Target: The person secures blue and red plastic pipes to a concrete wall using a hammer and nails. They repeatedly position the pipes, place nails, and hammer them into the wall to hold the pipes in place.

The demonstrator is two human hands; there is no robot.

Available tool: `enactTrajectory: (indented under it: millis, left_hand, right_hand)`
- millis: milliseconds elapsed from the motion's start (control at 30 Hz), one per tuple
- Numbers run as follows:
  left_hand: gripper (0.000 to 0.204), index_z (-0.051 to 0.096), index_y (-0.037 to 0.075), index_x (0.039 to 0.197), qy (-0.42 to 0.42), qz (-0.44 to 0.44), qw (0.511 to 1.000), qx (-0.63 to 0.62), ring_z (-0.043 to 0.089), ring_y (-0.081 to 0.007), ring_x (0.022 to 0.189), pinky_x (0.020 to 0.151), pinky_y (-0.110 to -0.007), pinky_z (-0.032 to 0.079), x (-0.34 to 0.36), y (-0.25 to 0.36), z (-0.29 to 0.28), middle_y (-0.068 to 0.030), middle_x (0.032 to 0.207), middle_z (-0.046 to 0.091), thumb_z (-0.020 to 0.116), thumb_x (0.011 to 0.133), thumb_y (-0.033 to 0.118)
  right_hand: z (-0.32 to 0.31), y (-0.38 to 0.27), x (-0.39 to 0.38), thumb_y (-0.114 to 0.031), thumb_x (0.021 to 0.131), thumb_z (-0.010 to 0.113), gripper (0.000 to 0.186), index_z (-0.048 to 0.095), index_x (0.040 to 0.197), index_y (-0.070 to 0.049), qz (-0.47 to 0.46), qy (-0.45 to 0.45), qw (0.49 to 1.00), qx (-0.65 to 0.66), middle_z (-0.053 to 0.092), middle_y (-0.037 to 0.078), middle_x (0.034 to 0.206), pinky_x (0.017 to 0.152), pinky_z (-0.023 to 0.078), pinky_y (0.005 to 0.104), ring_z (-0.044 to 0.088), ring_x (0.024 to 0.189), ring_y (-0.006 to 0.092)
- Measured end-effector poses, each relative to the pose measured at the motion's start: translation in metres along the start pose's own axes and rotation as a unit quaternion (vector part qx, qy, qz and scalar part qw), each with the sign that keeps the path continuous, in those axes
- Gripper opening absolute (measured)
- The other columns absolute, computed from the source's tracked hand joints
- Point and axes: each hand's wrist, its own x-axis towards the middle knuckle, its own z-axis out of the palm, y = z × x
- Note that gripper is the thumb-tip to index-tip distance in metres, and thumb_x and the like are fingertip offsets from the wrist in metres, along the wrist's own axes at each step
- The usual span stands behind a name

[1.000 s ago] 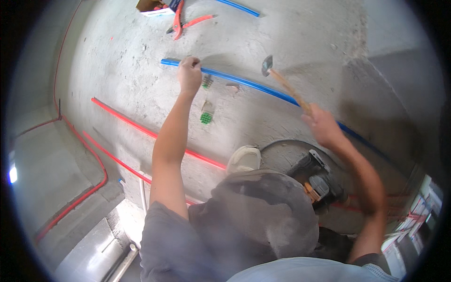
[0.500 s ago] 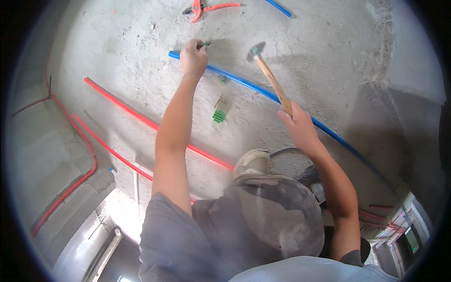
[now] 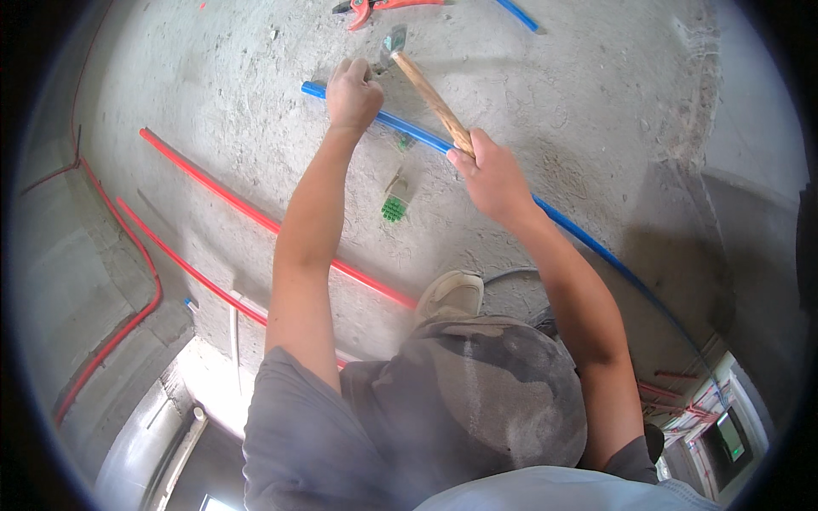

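Note:
My right hand (image 3: 494, 177) is wrapped round the wooden handle of a hammer (image 3: 433, 100). The hammer's head is just beyond and to the right of my left fingers. My left hand (image 3: 354, 97) lies over the blue pipe (image 3: 405, 127) near its left end, fingers bent and pressed together. Whatever those fingers pinch is hidden now; a small dark bit shows at their tips. Below the pipe on the concrete floor lies a cluster of small green pieces (image 3: 393, 209), with another greenish bit (image 3: 404, 141) close to the pipe.
Red-handled pipe cutters (image 3: 362, 12) and a short blue pipe (image 3: 518, 14) lie at the far edge. Red pipes (image 3: 209, 181) run across the floor on the left. My shoe (image 3: 452, 295) is planted near the middle. A wall (image 3: 758, 247) rises at the right.
The hammer has swung left, its head coming beside my left fingers, and my right hand has moved left and farther out. A green bit seen at my left fingertips earlier is no longer distinct.

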Motion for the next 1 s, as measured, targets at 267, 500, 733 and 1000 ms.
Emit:
enactTrajectory:
  millis: [267, 500, 733, 1000]
  left_hand:
    - [0.024, 0.077, 0.008, 0.094, 0.026, -0.046, 0.994, -0.098, 0.061, -0.0364, 0.090, 0.084, -0.042, 0.049, 0.007, 0.001, -0.004, -0.0145, 0.086, 0.065, 0.063, 0.076, 0.000]
    - [0.023, 0.079, 0.007, 0.098, 0.035, -0.047, 0.991, -0.117, 0.067, -0.0300, 0.091, 0.086, -0.037, 0.051, 0.005, 0.003, 0.000, -0.0131, 0.095, 0.072, 0.069, 0.079, -0.001]
    - [0.028, 0.077, 0.006, 0.105, 0.022, -0.062, 0.991, -0.115, 0.070, -0.0273, 0.087, 0.083, -0.037, 0.054, 0.007, 0.003, 0.005, -0.0146, 0.092, 0.074, 0.069, 0.079, 0.000]
    - [0.050, 0.066, 0.006, 0.128, 0.000, -0.138, 0.986, -0.097, 0.074, -0.0253, 0.081, 0.078, -0.036, 0.056, 0.007, 0.014, 0.000, -0.0131, 0.086, 0.076, 0.070, 0.079, 0.000]
  right_hand:
    - [-0.002, 0.011, -0.009, -0.028, 0.098, 0.062, 0.031, 0.053, 0.097, 0.002, 0.059, -0.001, 0.998, 0.026, 0.065, 0.027, 0.081, 0.070, 0.047, 0.0524, 0.065, 0.080, 0.0465]
    - [0.003, 0.007, -0.003, -0.032, 0.099, 0.062, 0.032, 0.055, 0.094, 0.000, 0.049, 0.014, 0.999, 0.017, 0.058, 0.019, 0.072, 0.063, 0.044, 0.0447, 0.057, 0.066, 0.0326]
    - [0.003, -0.004, 0.005, -0.028, 0.099, 0.061, 0.031, 0.053, 0.100, 0.001, 0.050, -0.020, 0.998, 0.012, 0.066, 0.025, 0.080, 0.070, 0.048, 0.0527, 0.065, 0.078, 0.0460]
    - [0.010, -0.013, 0.014, -0.028, 0.102, 0.060, 0.030, 0.051, 0.104, 0.000, -0.043, 0.029, 0.998, -0.032, 0.063, 0.023, 0.076, 0.064, 0.045, 0.0512, 0.063, 0.072, 0.0426]
